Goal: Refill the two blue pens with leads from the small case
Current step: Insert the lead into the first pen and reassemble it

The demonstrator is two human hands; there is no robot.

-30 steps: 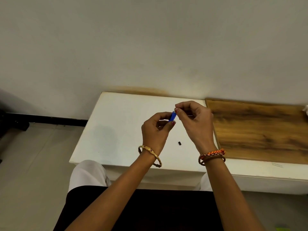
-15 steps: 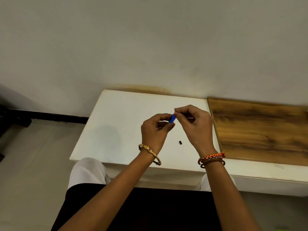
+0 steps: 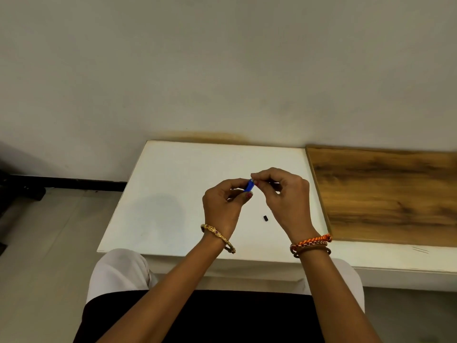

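Blue pen (image 3: 249, 185) pinched btwn both hands, L (image 3: 223, 206) & R (image 3: 284, 194).

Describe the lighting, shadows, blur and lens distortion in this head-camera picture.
Head view: soft, even light with no glare; a faint grey shadow lies on the white table left of the hands. The wide lens bows the table edges and wooden board. The blue pen, held by left hand and right hand, looks slightly soft; the small black piece is too small to identify.
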